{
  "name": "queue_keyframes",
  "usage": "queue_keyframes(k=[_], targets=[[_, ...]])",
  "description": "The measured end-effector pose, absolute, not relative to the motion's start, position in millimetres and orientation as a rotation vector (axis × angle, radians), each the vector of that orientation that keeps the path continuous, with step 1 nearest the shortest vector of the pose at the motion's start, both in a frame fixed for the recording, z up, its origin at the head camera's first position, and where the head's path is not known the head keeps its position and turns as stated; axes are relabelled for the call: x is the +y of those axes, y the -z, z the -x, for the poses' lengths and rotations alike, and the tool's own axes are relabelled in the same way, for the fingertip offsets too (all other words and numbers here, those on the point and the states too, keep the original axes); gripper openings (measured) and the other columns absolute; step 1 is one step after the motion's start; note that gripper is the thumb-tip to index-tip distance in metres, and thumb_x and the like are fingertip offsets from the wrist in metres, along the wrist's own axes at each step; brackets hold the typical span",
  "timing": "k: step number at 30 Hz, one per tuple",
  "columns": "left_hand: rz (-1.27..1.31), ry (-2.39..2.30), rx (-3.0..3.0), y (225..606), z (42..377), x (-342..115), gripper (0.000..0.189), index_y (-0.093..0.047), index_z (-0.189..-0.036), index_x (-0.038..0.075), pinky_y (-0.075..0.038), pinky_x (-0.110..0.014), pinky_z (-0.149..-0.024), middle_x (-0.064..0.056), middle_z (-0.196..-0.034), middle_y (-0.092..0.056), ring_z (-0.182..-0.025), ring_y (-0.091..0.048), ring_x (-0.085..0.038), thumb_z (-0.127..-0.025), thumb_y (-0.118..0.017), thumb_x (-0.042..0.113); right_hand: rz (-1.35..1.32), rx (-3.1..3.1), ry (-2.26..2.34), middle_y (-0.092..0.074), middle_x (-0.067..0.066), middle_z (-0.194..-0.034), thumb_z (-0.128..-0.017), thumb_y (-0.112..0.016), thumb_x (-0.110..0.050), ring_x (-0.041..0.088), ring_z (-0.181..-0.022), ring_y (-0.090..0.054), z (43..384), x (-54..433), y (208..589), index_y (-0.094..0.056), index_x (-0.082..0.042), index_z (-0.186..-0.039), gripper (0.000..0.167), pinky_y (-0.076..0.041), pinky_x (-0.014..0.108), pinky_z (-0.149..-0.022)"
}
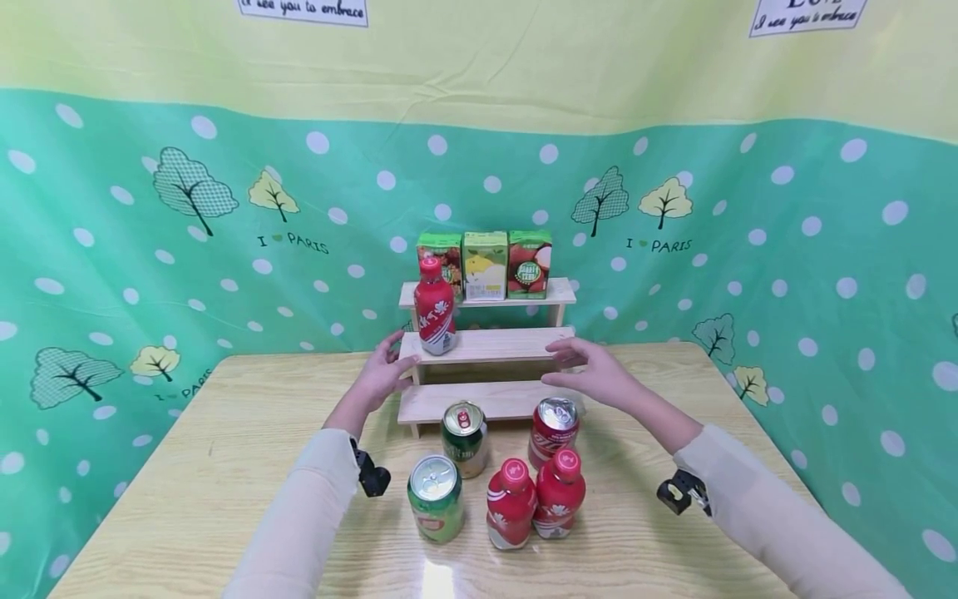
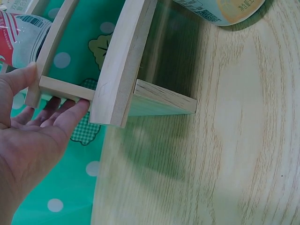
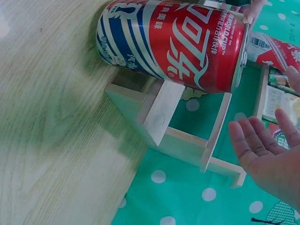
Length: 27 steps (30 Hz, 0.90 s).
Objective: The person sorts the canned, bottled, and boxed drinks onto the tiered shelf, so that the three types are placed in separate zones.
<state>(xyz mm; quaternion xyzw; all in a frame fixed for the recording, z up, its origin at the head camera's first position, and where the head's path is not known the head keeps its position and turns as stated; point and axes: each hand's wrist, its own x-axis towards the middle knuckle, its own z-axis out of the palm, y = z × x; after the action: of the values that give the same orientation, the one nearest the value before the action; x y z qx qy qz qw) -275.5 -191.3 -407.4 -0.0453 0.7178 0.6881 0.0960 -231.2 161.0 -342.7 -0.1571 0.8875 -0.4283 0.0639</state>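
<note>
The wooden shelf [image 1: 501,343] is stood upright on the table [image 1: 247,466], and its middle tier is held at the nine o'clock end by the left hand [image 1: 377,378]; the thumb is set against the board's edge, and the fingers are bent about the side post. The right hand [image 1: 599,374] is held near the three o'clock end, fingers parted and slightly bent, with nothing gripped. On the middle tier, toward ten o'clock, a red bottle [image 1: 436,312] is stood; at twelve, juice cartons [image 1: 485,266] are lined along the top. Two more bottles [image 1: 511,507] are set out at six o'clock, a red can [image 1: 554,428] at five and a green can [image 1: 436,503] at seven.

The shelf is judged light and stiff—best taken by both end posts and kept level, since the smooth-based load could be slid or tipped. The bottle, probably slick, is best grasped around its middle.
</note>
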Motion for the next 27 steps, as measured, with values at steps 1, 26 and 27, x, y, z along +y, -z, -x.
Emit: queue_keyframes(k=[1,26,27], targets=[[0.133,-2.039,2.125,408,275,-191,0.071,-0.005,-0.151,0.016,-0.035,-0.052,-0.109,-0.023,-0.155,-0.009,-0.139,-0.026,-0.039,-0.096,-0.049,0.011,0.481,2.684,1.289,-0.057,0.012,-0.125,-0.078,-0.074,-0.041,0.032,-0.118,-0.053,230,163,343,-0.052,-0.014,-0.129,0.062,-0.05,0.047,-0.095],[0.124,-2.048,2.12,408,276,-191,0.072,-0.004,-0.152,0.016,-0.035,-0.052,-0.11,-0.024,-0.155,-0.009,-0.139,-0.025,-0.041,-0.096,-0.05,0.011,0.72,2.565,1.225,-0.058,0.011,-0.126,-0.079,-0.075,-0.027,0.033,-0.117,-0.053,188,204,342,-0.054,-0.01,-0.126,0.053,-0.053,0.045,-0.093],[0.125,-2.05,2.119,408,276,-191,0.072,-0.004,-0.152,0.016,-0.035,-0.052,-0.11,-0.024,-0.155,-0.009,-0.139,-0.025,-0.041,-0.096,-0.05,0.01,0.736,2.556,1.22,-0.058,0.011,-0.126,-0.08,-0.074,-0.027,0.032,-0.117,-0.053,187,205,343,-0.054,-0.01,-0.126,0.054,-0.053,0.045,-0.093]])
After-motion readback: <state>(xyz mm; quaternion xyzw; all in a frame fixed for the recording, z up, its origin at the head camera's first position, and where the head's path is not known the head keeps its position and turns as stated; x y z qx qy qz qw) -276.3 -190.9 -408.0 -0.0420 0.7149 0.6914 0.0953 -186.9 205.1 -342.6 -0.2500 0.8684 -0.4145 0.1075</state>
